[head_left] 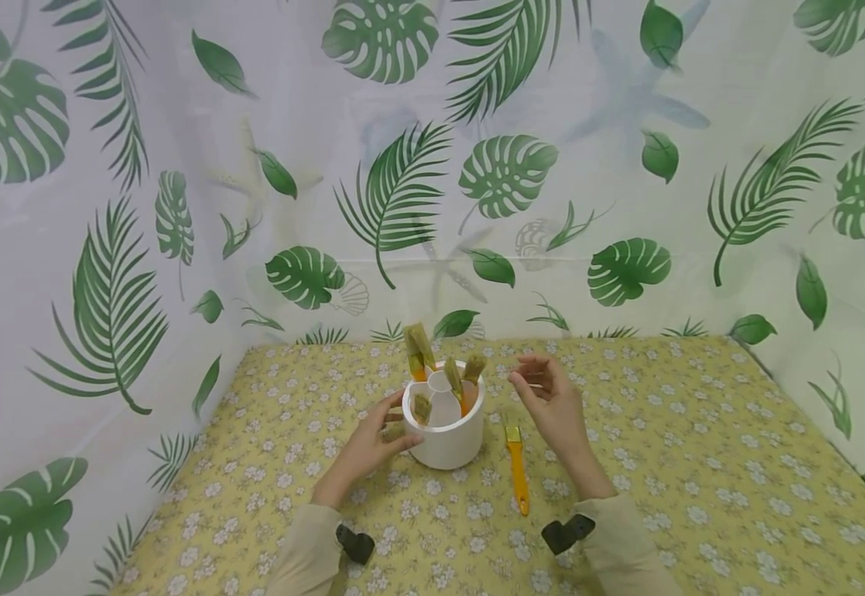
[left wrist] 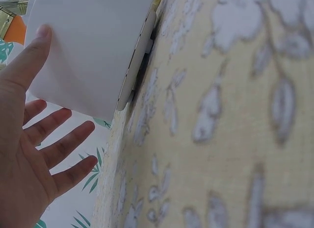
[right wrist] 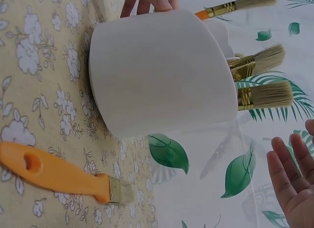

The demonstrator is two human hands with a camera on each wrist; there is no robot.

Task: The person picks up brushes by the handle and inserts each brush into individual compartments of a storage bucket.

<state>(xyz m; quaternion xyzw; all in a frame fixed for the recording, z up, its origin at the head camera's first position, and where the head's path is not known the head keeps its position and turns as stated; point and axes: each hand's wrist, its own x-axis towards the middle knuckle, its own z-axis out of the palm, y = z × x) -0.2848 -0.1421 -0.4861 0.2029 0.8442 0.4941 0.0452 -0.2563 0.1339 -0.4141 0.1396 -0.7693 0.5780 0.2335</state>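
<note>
A white round holder [head_left: 447, 447] with inner dividers stands upright on the table, several paintbrushes in it bristles up, among them one brush [right wrist: 267, 95] near its rim. My left hand [head_left: 368, 447] is at the holder's left side, its thumb [left wrist: 37, 51] against the white wall and the other fingers spread and fairly straight. Beside the holder, to its right, an orange-handled paintbrush [head_left: 517, 476] lies flat with its bristles pointing away from me. My right hand [head_left: 555, 406] hovers right of the holder and past the lying brush, fingers loosely bent, nothing in it.
A yellow floral cloth [head_left: 253, 497] covers the table. White leaf-printed sheets [head_left: 581, 215] hang behind and on both sides, close to the table's far edge. Each wrist carries a small black camera mount, such as the right mount [head_left: 568, 534].
</note>
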